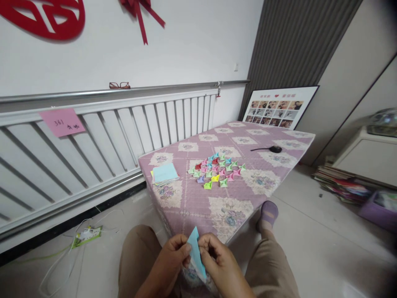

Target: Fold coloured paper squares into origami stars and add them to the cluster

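Observation:
A light blue sheet of folding paper (194,253), partly folded with a pointed upper corner, is held between both hands over the near corner of the table. My left hand (173,258) pinches its left edge between thumb and fingers. On the right edge, my right hand (218,258) has its fingers curled and closed on the paper. Beyond them, several small folded paper figures (215,169) in green, pink, blue, red, purple and yellow stand grouped on the tablecloth. To their left lies a stack of square paper sheets (165,173), light blue on top.
The table has a purple floral tablecloth (186,207). A black spoon-like object (275,149) lies at its far right. Along the left wall runs a white radiator (124,132) with a pink note (62,122). A power strip (88,236) with cables sits on the floor.

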`<state>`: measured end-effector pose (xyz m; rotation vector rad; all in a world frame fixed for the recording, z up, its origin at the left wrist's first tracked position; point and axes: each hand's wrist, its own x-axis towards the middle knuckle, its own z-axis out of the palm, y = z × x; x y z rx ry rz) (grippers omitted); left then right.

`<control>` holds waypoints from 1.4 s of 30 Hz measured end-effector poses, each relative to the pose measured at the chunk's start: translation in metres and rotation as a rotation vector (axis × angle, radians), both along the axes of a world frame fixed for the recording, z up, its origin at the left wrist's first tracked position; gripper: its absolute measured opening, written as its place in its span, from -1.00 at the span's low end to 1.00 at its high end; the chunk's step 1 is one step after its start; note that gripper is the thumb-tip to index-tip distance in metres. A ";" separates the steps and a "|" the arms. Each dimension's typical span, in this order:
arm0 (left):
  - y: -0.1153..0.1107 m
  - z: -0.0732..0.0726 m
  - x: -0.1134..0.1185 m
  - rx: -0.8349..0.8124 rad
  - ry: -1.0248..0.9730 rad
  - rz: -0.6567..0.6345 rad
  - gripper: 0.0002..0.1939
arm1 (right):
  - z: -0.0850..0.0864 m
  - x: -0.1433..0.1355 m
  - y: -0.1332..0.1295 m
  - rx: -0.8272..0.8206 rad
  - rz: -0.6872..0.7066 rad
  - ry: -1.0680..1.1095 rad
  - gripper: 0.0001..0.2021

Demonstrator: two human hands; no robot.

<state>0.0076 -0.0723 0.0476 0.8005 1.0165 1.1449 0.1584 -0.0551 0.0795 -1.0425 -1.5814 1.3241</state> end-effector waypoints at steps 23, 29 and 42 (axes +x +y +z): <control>-0.004 0.004 0.008 -0.099 -0.283 -0.010 -0.54 | 0.001 0.012 0.004 0.401 0.185 -0.328 -0.87; -0.004 0.002 0.012 -0.046 -0.082 0.014 -0.60 | 0.011 0.014 0.004 0.409 0.187 -0.316 -0.89; -0.009 0.031 -0.005 0.526 0.517 -0.047 -0.67 | 0.009 0.015 0.003 0.221 0.236 -0.221 -0.93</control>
